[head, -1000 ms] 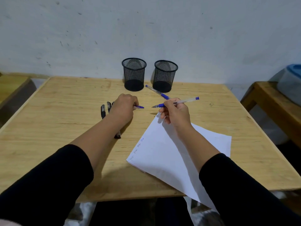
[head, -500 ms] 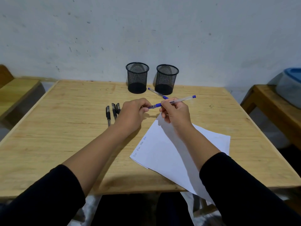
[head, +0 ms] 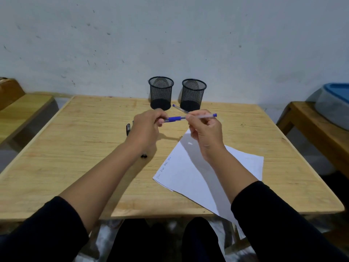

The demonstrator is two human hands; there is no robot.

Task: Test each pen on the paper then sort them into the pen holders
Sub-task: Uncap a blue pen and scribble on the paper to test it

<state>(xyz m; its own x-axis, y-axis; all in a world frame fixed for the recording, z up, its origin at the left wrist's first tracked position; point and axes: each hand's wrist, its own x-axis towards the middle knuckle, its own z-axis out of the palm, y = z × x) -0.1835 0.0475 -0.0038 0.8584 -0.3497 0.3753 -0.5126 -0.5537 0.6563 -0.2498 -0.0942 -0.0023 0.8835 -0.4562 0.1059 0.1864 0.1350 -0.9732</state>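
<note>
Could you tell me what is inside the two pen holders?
Through the mesh, the left holder and right holder show no pens, only dark bases. The very bottom is too dark to be sure. A blue pen lies on the table before them.

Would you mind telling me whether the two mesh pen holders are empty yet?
Empty, as far as shows: the left holder and right holder both stand upright, with nothing sticking out above their rims.

Two mesh pen holders, the left pen holder (head: 160, 93) and the right pen holder (head: 193, 95), stand side by side at the table's (head: 75, 148) far edge. A loose pen (head: 180, 108) lies just before them. The paper (head: 188, 173) overhangs the near edge, right of centre; more pens (head: 128, 128) lie to its left.
</note>
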